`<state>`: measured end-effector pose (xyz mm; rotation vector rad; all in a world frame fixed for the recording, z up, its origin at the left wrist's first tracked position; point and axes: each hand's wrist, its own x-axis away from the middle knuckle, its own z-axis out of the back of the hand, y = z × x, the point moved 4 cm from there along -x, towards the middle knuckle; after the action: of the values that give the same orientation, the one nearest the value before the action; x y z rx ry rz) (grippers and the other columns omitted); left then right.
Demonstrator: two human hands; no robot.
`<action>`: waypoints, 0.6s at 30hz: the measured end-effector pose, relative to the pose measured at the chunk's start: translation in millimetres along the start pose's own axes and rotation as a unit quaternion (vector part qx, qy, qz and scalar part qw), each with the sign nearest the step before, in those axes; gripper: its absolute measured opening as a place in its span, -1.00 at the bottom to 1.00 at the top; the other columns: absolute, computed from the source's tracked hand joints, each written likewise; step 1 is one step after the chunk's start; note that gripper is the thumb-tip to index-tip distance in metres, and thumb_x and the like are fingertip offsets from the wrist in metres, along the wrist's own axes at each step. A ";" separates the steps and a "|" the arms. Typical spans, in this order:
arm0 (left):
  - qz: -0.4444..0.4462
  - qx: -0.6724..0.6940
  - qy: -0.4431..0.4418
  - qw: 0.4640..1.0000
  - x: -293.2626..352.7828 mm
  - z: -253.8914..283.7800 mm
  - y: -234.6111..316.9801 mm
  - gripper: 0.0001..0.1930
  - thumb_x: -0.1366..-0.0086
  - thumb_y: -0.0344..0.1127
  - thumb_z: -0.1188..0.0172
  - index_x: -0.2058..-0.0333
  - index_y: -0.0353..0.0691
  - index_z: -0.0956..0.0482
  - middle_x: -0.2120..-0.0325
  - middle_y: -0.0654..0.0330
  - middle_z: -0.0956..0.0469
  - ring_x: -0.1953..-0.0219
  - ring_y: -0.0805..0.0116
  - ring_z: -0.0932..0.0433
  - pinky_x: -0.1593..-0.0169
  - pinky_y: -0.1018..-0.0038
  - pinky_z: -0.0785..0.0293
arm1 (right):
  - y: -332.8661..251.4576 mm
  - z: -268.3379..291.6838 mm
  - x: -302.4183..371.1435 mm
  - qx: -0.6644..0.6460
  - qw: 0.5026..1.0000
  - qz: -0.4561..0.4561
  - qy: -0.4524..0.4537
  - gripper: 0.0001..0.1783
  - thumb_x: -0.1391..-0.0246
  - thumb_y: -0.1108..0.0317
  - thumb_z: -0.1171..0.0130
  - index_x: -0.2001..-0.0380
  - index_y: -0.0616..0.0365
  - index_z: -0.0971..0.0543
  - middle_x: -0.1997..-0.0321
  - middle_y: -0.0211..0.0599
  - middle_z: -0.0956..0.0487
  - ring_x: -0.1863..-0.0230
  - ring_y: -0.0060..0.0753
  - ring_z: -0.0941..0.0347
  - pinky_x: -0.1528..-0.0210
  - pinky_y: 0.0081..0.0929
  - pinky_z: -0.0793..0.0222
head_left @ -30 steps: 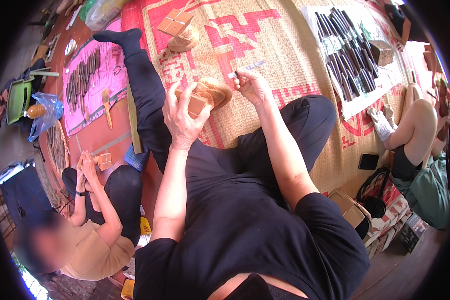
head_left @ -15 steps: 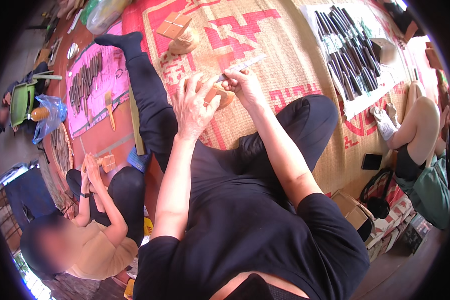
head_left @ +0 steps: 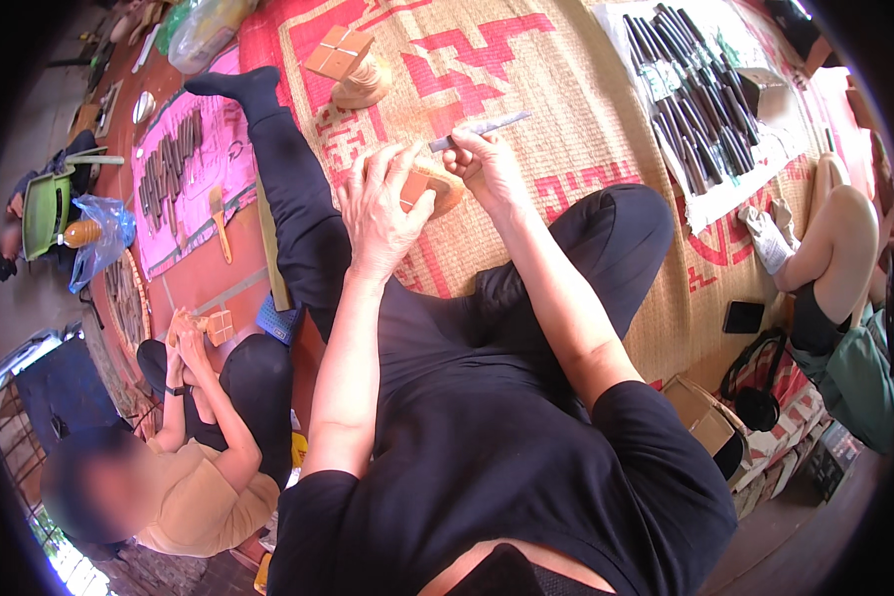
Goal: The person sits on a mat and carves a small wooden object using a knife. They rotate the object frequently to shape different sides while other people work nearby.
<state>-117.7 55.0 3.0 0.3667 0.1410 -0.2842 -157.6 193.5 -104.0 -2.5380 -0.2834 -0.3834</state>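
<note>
My left hand (head_left: pixel 379 214) grips a small reddish-brown wooden block (head_left: pixel 414 191), its fingers curved over the far left side and its thumb on the near face. The block sits against a paler rounded wooden part (head_left: pixel 447 195), partly hidden by the hand. Pinched between the thumb and fingers of my right hand (head_left: pixel 490 171) is a flat grey blade-like tool (head_left: pixel 507 121). It points up and to the right, above the wood and apart from it. Beyond my hands, another wooden block (head_left: pixel 339 52) rests on a round pale wooden base (head_left: pixel 365 87).
Dark-handled tools (head_left: pixel 700 109) lie on a white cloth at right; more tools (head_left: pixel 169 171) and a brush (head_left: pixel 219 221) are on a pink cloth at left. A co-worker (head_left: pixel 204 447) at lower left holds a wooden piece. Another person's legs (head_left: pixel 834 233) are at right, near a phone (head_left: pixel 743 318).
The near end of the grey tool has come away from my left fingers and now shows, with the tool turned flatter. My left hand stays on the block.
</note>
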 end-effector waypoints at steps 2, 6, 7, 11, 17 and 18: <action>-0.002 0.000 -0.017 1.000 -2.1 1.7 -1.7 -0.45 0.02 -0.17 -0.28 -0.04 -0.01 -0.49 -0.03 0.32 -0.40 -0.15 0.29 -0.28 -0.21 0.24 -0.11 | -1.6 -5.6 0.9 -0.009 1.000 0.000 -0.023 -0.93 -0.08 0.47 -0.19 0.37 0.21 -0.51 0.45 -0.31 -0.59 0.48 -0.50 -0.54 0.38 -0.60 -0.48; 0.003 0.023 -0.014 1.000 -2.3 0.1 -4.8 -0.45 0.05 -0.18 -0.29 -0.01 -0.02 -0.50 -0.01 0.32 -0.41 -0.15 0.29 -0.28 -0.23 0.23 -0.07 | 2.0 -3.7 -2.6 0.012 0.999 -0.012 -0.030 -0.92 -0.08 0.47 -0.20 0.35 0.21 -0.51 0.46 -0.33 -0.58 0.48 -0.50 -0.55 0.38 -0.61 -0.49; 0.005 0.026 -0.014 1.000 -2.3 0.4 -4.4 -0.45 0.05 -0.18 -0.29 -0.01 -0.02 -0.50 -0.01 0.32 -0.41 -0.15 0.29 -0.28 -0.23 0.23 -0.07 | 2.5 -2.5 -2.8 0.011 1.000 -0.006 -0.025 -0.91 -0.08 0.46 -0.20 0.35 0.21 -0.52 0.46 -0.33 -0.58 0.48 -0.51 -0.55 0.39 -0.62 -0.49; 0.006 0.023 -0.010 1.000 -2.3 -0.3 -4.4 -0.45 0.06 -0.19 -0.29 -0.01 -0.03 -0.50 0.00 0.32 -0.42 -0.14 0.29 -0.28 -0.22 0.23 -0.08 | 1.0 -1.0 -3.7 0.020 1.000 0.001 -0.022 -0.89 -0.07 0.46 -0.21 0.34 0.24 -0.51 0.47 -0.33 -0.58 0.48 -0.52 -0.55 0.41 -0.66 -0.48; 0.007 0.026 -0.011 1.000 -2.2 -0.9 -4.9 -0.45 0.06 -0.19 -0.29 -0.01 -0.03 -0.50 0.00 0.31 -0.42 -0.14 0.29 -0.28 -0.22 0.23 -0.08 | 0.1 -1.3 -3.2 0.033 0.999 0.009 -0.018 -0.88 -0.07 0.45 -0.22 0.35 0.25 -0.51 0.48 -0.31 -0.58 0.48 -0.53 -0.55 0.42 -0.68 -0.48; 0.006 0.024 -0.011 1.000 -2.2 -1.0 -4.9 -0.45 0.06 -0.18 -0.29 -0.01 -0.03 -0.50 0.00 0.31 -0.42 -0.14 0.29 -0.28 -0.22 0.23 -0.09 | 0.0 -1.1 -3.0 0.037 0.999 0.011 -0.014 -0.89 -0.07 0.45 -0.22 0.35 0.25 -0.52 0.47 -0.31 -0.58 0.48 -0.53 -0.55 0.42 -0.68 -0.47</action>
<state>-121.4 51.5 0.9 0.4118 0.1112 -0.2796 -160.7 192.5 -104.0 -2.4727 -0.2745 -0.3222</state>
